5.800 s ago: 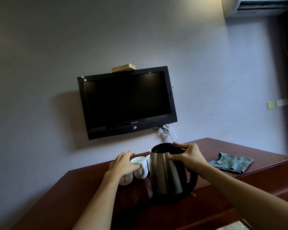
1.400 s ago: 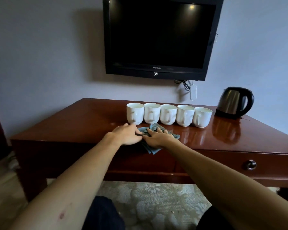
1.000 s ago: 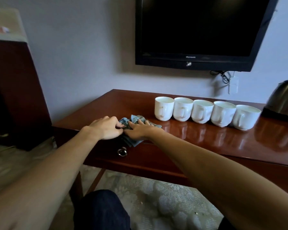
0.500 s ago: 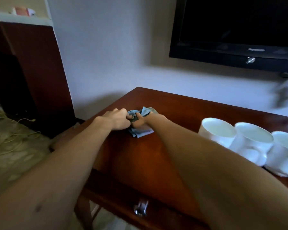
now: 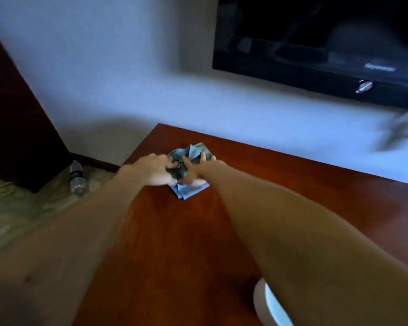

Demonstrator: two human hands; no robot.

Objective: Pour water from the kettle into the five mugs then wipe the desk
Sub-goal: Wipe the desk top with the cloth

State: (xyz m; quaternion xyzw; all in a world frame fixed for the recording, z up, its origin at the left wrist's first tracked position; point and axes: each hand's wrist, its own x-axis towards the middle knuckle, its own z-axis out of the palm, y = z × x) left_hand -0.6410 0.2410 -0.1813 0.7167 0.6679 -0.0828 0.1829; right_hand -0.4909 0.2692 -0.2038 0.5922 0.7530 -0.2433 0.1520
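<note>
A crumpled blue cloth (image 5: 194, 149) lies on the red-brown wooden desk (image 5: 193, 236), near its far left corner. My left hand (image 5: 151, 171) grips the cloth's left side with curled fingers. My right hand (image 5: 194, 169) presses on top of the cloth with its fingers spread. One white mug (image 5: 267, 307) shows only part of its rim at the bottom right, under my right forearm. The other mugs and the kettle are out of view.
A black TV (image 5: 316, 43) hangs on the wall above the desk's back edge. On the floor to the left stands a plastic water bottle (image 5: 76, 176), beside a dark wooden cabinet (image 5: 14, 128). The desk's left edge runs just left of my left hand.
Both hands have slid the cloth leftward along the desk and toward the far left corner. The view has swung left, so the mug row and kettle have left the frame.
</note>
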